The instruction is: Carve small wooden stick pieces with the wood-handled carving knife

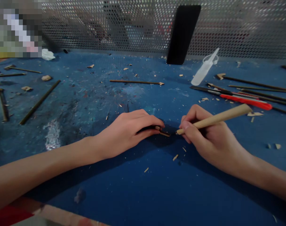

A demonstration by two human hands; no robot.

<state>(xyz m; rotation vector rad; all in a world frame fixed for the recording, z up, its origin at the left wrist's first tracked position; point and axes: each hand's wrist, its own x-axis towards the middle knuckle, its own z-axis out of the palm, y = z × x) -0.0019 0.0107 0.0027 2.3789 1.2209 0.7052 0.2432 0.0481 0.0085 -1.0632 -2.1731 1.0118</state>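
My left hand (126,135) lies on the blue worktable (143,188), its fingers pinching a small dark wooden piece (164,134) whose end sticks out past the fingertips. My right hand (204,139) grips a tan tapered tube (215,121), perhaps rolled paper, like a pen. The tube's narrow tip sits close to that wooden piece, and I cannot tell whether they touch. My left fingers hide most of the piece.
Thin dark sticks (39,102) and wood chips (46,78) lie at the left. A craft knife with a red handle (246,102) lies among sticks at the right. Behind stand a plastic squeeze bottle (204,67), a black slab (182,34) and a perforated metal screen (239,28).
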